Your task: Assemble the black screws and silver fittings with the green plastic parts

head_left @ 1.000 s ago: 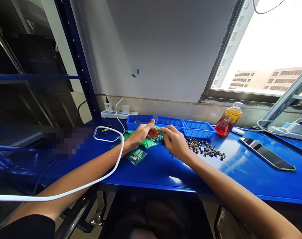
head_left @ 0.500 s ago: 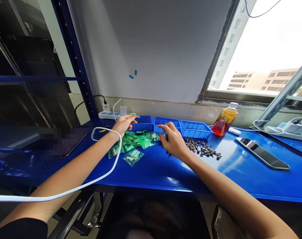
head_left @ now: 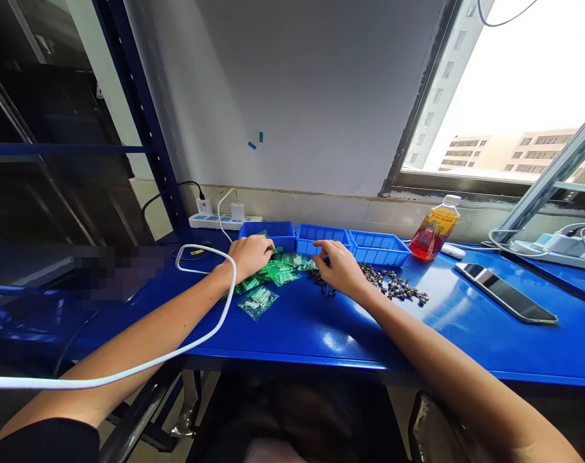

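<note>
My left hand (head_left: pixel 251 257) lies palm down on the pile of small green plastic packets (head_left: pixel 283 271), just in front of the left blue bin (head_left: pixel 283 233). Its fingers curl downward and are mostly hidden, so any hold on a packet does not show. A bit of green packet shows behind the knuckles, at the bin. One packet with white pieces inside (head_left: pixel 258 302) lies apart, nearer the front edge. My right hand (head_left: pixel 339 265) hovers beside the dark metal screws (head_left: pixel 393 285), thumb and index finger apart, with nothing visible between them.
Two more blue bins (head_left: pixel 324 239) continue the row to the right. Beyond them stand a drink bottle (head_left: pixel 434 230) and a phone (head_left: pixel 507 292) lying flat. A white cable (head_left: pixel 200 344) loops over my left forearm. A power strip (head_left: pixel 224 222) sits against the wall.
My left hand has come down from the left bin, where a green packet was at its fingertips, onto the pile of packets. My right hand has shifted slightly right, staying open.
</note>
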`<act>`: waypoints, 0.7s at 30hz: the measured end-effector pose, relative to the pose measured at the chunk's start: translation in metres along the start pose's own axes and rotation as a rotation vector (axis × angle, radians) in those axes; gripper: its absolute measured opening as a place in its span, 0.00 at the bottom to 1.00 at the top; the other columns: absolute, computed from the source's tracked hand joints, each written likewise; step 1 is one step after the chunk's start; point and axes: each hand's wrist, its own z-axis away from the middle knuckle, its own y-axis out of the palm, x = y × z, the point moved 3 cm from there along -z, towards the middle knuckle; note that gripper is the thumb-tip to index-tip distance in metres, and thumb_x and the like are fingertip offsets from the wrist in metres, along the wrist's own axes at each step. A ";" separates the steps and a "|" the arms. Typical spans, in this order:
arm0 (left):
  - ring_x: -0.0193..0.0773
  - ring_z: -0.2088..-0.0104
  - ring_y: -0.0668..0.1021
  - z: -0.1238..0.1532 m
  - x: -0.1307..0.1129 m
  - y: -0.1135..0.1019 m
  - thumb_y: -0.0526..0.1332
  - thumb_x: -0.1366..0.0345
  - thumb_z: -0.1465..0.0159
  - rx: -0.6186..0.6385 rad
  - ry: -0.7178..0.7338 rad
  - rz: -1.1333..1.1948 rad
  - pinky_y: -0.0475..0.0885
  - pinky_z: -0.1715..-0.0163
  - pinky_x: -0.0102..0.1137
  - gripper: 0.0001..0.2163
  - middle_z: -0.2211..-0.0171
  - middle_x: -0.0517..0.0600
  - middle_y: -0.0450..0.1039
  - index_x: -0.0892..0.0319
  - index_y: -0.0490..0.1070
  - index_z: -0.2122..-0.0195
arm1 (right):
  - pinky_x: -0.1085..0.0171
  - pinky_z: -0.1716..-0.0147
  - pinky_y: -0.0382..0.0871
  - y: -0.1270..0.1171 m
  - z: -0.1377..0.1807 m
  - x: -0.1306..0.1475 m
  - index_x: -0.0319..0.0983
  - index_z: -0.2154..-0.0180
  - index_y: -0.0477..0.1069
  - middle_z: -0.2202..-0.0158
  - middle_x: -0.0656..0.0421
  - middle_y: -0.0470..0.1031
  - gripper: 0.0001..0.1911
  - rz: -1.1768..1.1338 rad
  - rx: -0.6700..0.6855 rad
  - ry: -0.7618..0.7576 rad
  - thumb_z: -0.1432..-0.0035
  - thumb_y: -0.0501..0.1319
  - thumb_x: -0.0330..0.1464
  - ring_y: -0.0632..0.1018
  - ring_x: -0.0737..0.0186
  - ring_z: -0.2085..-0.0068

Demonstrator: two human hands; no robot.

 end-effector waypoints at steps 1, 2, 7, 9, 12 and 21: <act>0.45 0.60 0.77 0.000 0.000 -0.004 0.53 0.66 0.41 -0.050 0.003 0.048 0.69 0.64 0.33 0.12 0.59 0.51 0.76 0.55 0.75 0.64 | 0.57 0.57 0.66 0.001 0.000 0.001 0.35 0.57 0.69 0.69 0.54 0.73 0.13 -0.021 0.009 0.003 0.46 0.56 0.28 0.73 0.56 0.60; 0.43 0.63 0.77 0.000 0.000 -0.007 0.53 0.65 0.42 -0.110 0.016 0.129 0.69 0.65 0.32 0.11 0.61 0.51 0.77 0.56 0.75 0.64 | 0.57 0.57 0.66 0.002 0.001 0.002 0.35 0.57 0.69 0.69 0.55 0.73 0.13 -0.050 0.011 0.012 0.46 0.56 0.29 0.73 0.56 0.60; 0.32 0.78 0.69 0.004 -0.012 -0.016 0.55 0.61 0.45 -0.195 0.115 0.641 0.64 0.76 0.27 0.13 0.76 0.47 0.72 0.61 0.73 0.65 | 0.63 0.67 0.68 0.005 0.000 0.002 0.35 0.56 0.67 0.73 0.59 0.72 0.15 -0.293 0.002 0.089 0.46 0.57 0.33 0.73 0.63 0.69; 0.30 0.80 0.66 0.007 -0.020 -0.012 0.56 0.61 0.46 -0.123 0.148 0.741 0.61 0.79 0.25 0.14 0.78 0.45 0.68 0.62 0.73 0.63 | 0.66 0.71 0.66 0.003 -0.001 0.004 0.36 0.60 0.69 0.73 0.59 0.72 0.12 -0.381 -0.005 0.072 0.47 0.57 0.34 0.72 0.65 0.72; 0.29 0.81 0.63 0.010 -0.029 -0.004 0.57 0.62 0.48 -0.028 0.177 0.802 0.58 0.81 0.25 0.14 0.78 0.44 0.66 0.61 0.73 0.62 | 0.68 0.75 0.64 0.001 -0.001 0.007 0.38 0.71 0.70 0.75 0.60 0.72 0.06 -0.444 -0.023 0.044 0.48 0.55 0.32 0.70 0.67 0.73; 0.34 0.74 0.71 0.008 -0.030 0.004 0.56 0.61 0.47 -0.005 0.113 0.954 0.65 0.72 0.28 0.11 0.75 0.48 0.71 0.63 0.71 0.69 | 0.68 0.77 0.61 0.004 0.000 0.008 0.38 0.73 0.67 0.78 0.63 0.69 0.04 -0.586 0.002 0.173 0.54 0.54 0.30 0.68 0.69 0.77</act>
